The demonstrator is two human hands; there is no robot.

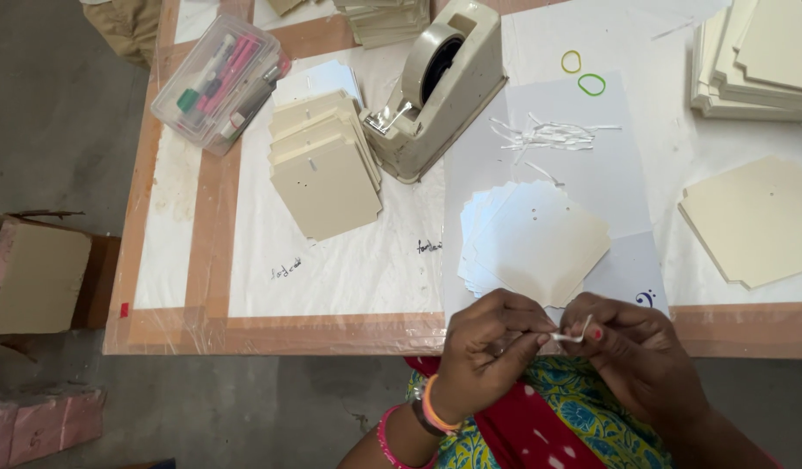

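My left hand and my right hand meet at the table's near edge and pinch a thin white string between their fingertips. Just beyond them lies a fanned pile of white tag-shaped cards with small punched holes. A loose bunch of white strings rests further back on a white sheet. A stack of beige tag cards sits to the left of a beige tape dispenser.
A clear plastic box of markers stands at the back left. Two rubber bands lie behind the strings. More beige cards and stacked boards fill the right side. Cardboard boxes sit on the floor at left.
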